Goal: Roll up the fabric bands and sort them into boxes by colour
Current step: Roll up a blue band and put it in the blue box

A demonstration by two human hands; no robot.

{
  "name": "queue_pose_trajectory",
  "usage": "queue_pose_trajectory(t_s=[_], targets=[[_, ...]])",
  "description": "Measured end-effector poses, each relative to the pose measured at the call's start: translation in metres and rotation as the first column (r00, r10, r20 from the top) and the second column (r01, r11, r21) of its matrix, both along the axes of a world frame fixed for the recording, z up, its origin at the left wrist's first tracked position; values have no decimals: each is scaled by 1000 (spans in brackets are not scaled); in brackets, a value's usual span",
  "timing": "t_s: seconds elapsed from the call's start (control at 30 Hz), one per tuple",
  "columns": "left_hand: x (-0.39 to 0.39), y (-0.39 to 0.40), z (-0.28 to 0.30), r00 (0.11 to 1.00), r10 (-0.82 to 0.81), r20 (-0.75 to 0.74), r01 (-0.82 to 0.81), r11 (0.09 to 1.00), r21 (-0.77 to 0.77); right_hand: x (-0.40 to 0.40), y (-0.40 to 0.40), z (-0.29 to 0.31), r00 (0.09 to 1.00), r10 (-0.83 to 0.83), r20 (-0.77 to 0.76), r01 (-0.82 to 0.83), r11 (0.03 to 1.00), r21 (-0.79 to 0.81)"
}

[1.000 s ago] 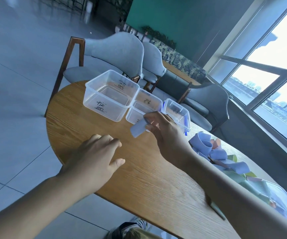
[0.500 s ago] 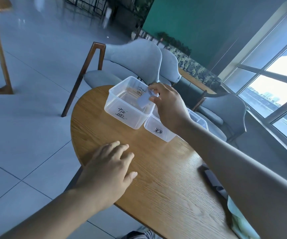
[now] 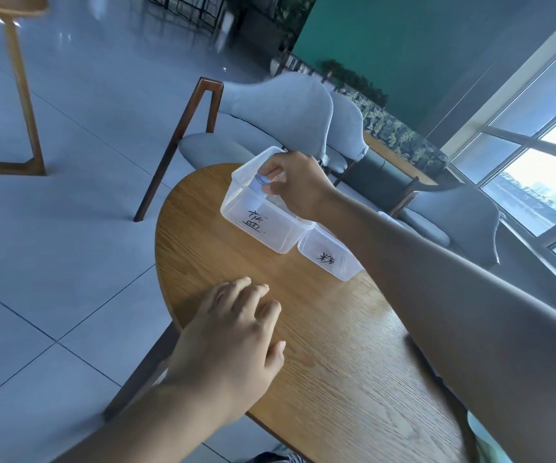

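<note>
The right hand (image 3: pixel 295 185) pinched a rolled blue band (image 3: pixel 258 182) over the far labelled box (image 3: pixel 256 228), seemingly ready to drop it; the left hand (image 3: pixel 233 339) rested relaxed on the worktop (image 3: pixel 336 362).

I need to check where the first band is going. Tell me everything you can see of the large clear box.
The large clear box is see-through plastic, rectangular with rounded corners, lidless and upright at the far end of the wooden table. Black handwriting marks its near wall. A smaller clear box sits right beside it. The right hand reaches over its rim, pinching a pale blue band inside.
</note>
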State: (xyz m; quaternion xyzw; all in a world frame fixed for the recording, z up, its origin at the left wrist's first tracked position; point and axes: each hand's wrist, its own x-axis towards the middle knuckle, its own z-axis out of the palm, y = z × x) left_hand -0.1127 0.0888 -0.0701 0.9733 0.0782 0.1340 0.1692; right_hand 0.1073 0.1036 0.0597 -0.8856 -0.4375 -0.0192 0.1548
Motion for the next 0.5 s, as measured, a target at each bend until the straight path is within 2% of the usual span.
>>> queue_pose_trajectory(t_s=[0.1, 0.27, 0.5], targets=[[1, -1, 0, 1000, 10, 24, -10, 1000, 1, 2, 8, -1, 998, 30, -62, -32, 999, -29], [2, -3, 0, 997, 27, 69, -27, 1000, -6, 11, 16, -11, 995, 74, -70, -80, 993, -90], [0, -3, 0, 994, 42, 101, -42, 999, -3, 21, 27, -20, 985, 96, -141, -106, 992, -68]])
